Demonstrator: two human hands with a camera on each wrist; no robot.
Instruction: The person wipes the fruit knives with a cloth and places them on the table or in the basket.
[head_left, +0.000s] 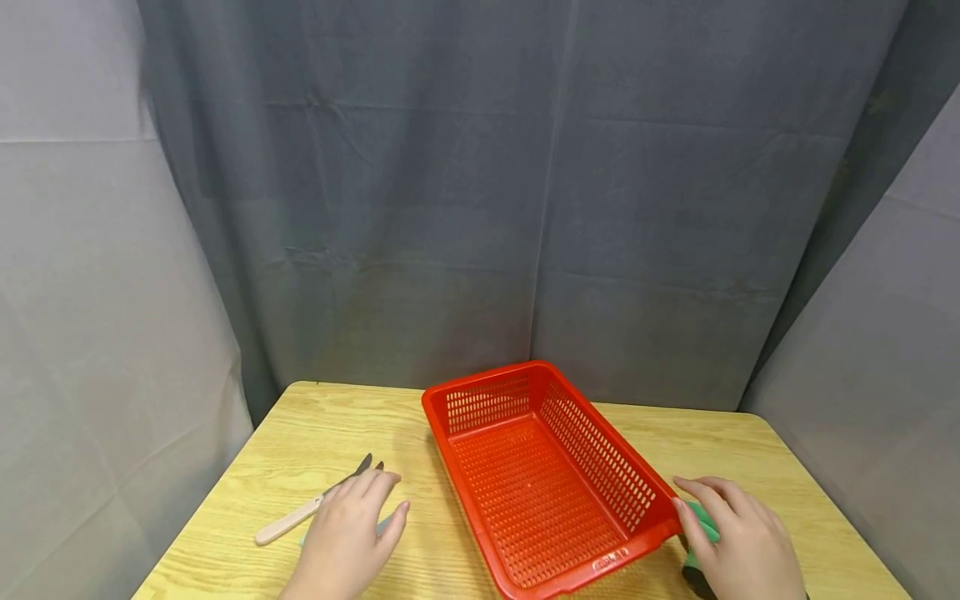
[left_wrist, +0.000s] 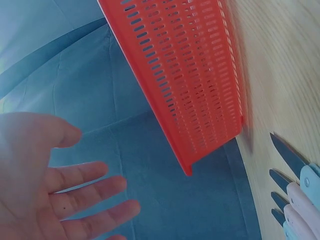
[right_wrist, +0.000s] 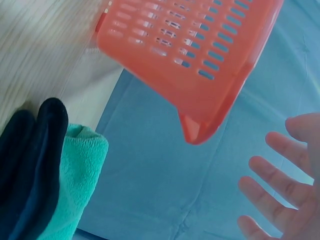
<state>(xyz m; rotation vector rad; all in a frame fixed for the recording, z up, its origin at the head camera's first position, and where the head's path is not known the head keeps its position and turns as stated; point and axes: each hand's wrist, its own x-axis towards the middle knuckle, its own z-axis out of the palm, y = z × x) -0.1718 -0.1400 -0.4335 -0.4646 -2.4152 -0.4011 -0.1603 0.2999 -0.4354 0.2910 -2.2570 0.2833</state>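
A red plastic basket (head_left: 536, 492) with slotted walls stands at an angle on the table, with nothing inside it. To its left, my left hand (head_left: 348, 529) hovers over several knives, its fingers spread and holding nothing. One knife (head_left: 288, 521) with a pale pink handle shows beside that hand; pink and light-blue handles (left_wrist: 300, 207) line up in the left wrist view. My right hand (head_left: 738, 542) is by the basket's near right corner, fingers loosely extended and apart from the rim in the right wrist view. Beneath it lies a rolled green towel (right_wrist: 82, 172).
Dark, soft-looking folded things (right_wrist: 42, 165) lie against the green towel. The wooden table (head_left: 367, 412) ends at a grey curtain (head_left: 420, 208) behind, and pale cloth panels (head_left: 97, 333) hang on both sides.
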